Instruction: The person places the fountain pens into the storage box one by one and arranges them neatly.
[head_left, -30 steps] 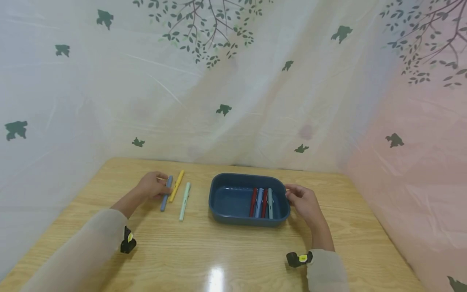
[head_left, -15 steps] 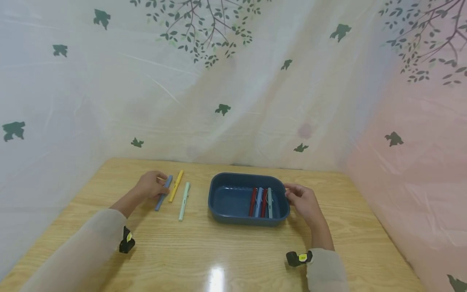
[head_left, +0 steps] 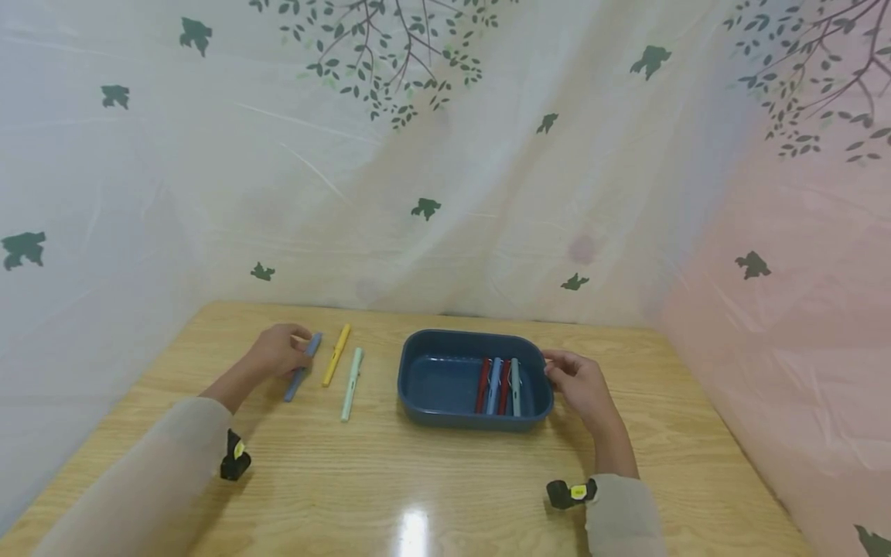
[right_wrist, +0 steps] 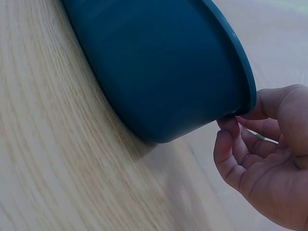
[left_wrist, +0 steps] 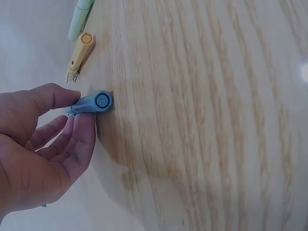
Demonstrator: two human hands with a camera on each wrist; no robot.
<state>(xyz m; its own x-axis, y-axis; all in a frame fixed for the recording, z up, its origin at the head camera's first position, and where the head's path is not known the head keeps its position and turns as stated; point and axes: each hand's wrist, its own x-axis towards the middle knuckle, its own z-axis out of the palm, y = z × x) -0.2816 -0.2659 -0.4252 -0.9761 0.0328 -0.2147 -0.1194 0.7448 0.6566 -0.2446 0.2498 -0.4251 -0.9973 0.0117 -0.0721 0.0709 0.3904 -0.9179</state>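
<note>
My left hand (head_left: 277,352) pinches a blue pen (head_left: 298,383) between thumb and fingers, low over the table on the left. The left wrist view shows the round end of this blue pen (left_wrist: 102,101) facing the camera. To its right lie a yellow pen (head_left: 337,357) and a mint green pen (head_left: 352,384). A dark blue box (head_left: 445,422) holds two red pens, a blue pen (head_left: 493,385) and a grey-green pen (head_left: 516,388), side by side in its right half. At the box's right end, my right hand (head_left: 579,387) grips the rim, thumb over it and fingers beneath.
The wooden table (head_left: 334,487) ends at a pale curtain (head_left: 320,209) printed with leaves and birds, which hangs behind it and at both sides. Each sleeve carries a small black wrist camera (head_left: 235,458).
The left hand has shifted left with the blue pen, drawing it away from the yellow pen. The pen slants more now. The right hand and the box have stayed in place.
</note>
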